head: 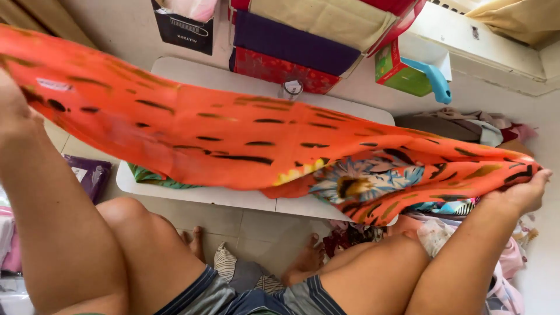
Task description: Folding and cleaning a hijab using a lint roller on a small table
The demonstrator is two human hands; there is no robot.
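Right grip (525,192) pinching orange cloth (233,140) corner, left grip (14,111) clutching opposite end, cloth stretched between

The orange cloth (233,140) looks thin, soft and kinda silky with a matt print; the white table (233,79) is smooth plastic-looking, and the floor (256,230) is matt tile.

The orange cloth (233,134), stretched taut between the left hand (14,111) and the right hand (522,189), spans the low white table (192,73) and blocks reach to its middle. The table's far edge is hemmed by stacked boxes (291,52). Bare table shows at the far-left corner and along the near edge. A clothes heap (466,125) crowds the right edge.
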